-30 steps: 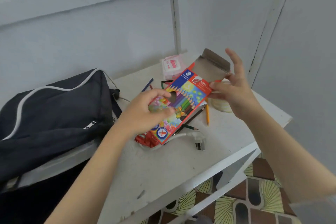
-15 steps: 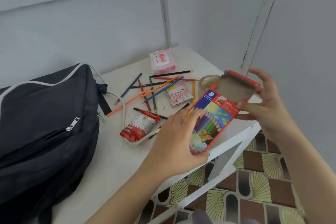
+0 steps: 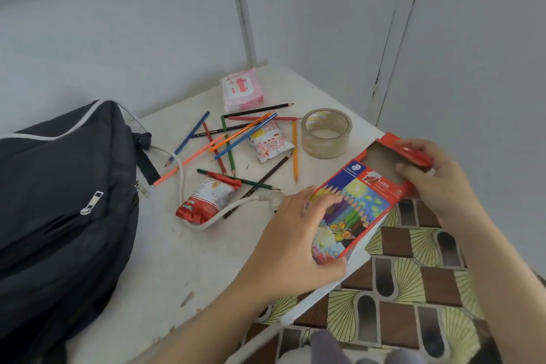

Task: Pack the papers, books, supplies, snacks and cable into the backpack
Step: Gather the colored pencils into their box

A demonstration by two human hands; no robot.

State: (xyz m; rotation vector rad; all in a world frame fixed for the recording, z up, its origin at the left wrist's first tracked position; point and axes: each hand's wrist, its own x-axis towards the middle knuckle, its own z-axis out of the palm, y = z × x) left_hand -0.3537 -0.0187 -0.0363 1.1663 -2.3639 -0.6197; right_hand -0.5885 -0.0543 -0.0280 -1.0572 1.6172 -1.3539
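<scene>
Left hand (image 3: 291, 247) grips lower end of red cardboard pencil box (image 3: 365, 205); right hand (image 3: 437, 186) pinches its open flap. Not yet packed, on white desk (image 3: 183, 260): loose coloured pencils (image 3: 240, 132), two snack packets (image 3: 206, 201), white cable (image 3: 180, 174), clear tape roll (image 3: 325, 148). Dark fabric backpack (image 3: 65, 201) at left.

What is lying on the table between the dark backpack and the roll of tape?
In the head view, scattered coloured pencils, a white snack packet, a red snack packet and a white cable lie between the backpack and the tape roll.
</scene>
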